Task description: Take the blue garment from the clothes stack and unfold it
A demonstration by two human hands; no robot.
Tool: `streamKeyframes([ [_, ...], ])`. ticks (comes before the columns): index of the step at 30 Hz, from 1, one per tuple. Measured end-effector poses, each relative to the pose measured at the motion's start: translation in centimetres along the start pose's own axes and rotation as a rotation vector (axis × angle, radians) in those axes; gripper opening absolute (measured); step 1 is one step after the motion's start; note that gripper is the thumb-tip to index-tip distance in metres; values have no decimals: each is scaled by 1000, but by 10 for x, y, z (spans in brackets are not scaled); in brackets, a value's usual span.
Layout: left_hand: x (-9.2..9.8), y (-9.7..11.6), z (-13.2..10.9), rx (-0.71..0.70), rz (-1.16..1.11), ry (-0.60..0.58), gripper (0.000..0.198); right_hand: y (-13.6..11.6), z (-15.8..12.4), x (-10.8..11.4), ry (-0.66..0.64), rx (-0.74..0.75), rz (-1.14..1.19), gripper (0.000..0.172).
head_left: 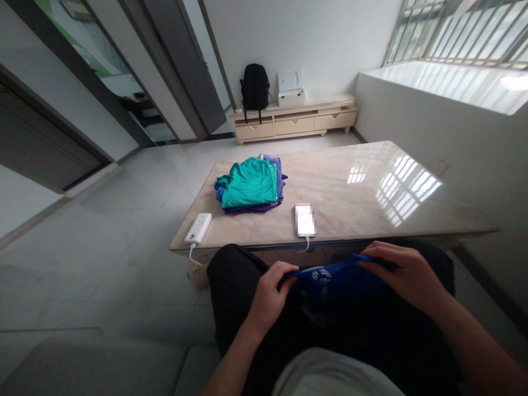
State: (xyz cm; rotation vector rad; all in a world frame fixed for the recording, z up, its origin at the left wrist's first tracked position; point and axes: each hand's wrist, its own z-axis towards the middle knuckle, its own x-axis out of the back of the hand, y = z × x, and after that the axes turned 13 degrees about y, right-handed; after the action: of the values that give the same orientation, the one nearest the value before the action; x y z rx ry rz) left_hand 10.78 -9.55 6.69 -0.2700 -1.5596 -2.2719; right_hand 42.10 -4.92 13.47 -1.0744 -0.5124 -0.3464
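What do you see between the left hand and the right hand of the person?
In the head view, a blue garment with a white print stretches between the left hand and the right hand; each hand grips one part of it.

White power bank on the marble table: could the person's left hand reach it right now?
Probably yes: the left hand holds a blue garment, but the white power bank lies at the marble table's near edge, nothing visible between them.
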Motion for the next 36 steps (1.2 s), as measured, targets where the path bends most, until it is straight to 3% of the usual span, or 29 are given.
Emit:
streamKeyframes([
  [3,8,-5,3,-14,25,62,15,2,-1,3,125,-14,-10,20],
  [6,13,-11,4,72,19,146,21,5,-3,5,168,-66,30,20],
  [10,17,-18,7,304,-106,259,37,10,-5,9,131,-245,118,32],
  [13,20,-20,12,338,-115,262,27,11,-4,10,58,-343,190,38],
  [18,26,-5,20,104,-33,199,11,10,0,7,141,-369,239,34],
  [21,29,7,21,-87,48,134,17,13,0,7,201,-311,204,29],
  [25,30,10,21,-278,147,26,28,20,-2,10,276,-165,-14,21],
  [28,29,3,22,-354,252,57,25,24,-4,13,304,-57,-188,22],
  [31,28,-4,25,-371,318,103,29,26,-6,13,249,17,-305,23],
  [36,26,-3,30,-416,318,12,40,28,-8,11,199,34,-436,26],
])
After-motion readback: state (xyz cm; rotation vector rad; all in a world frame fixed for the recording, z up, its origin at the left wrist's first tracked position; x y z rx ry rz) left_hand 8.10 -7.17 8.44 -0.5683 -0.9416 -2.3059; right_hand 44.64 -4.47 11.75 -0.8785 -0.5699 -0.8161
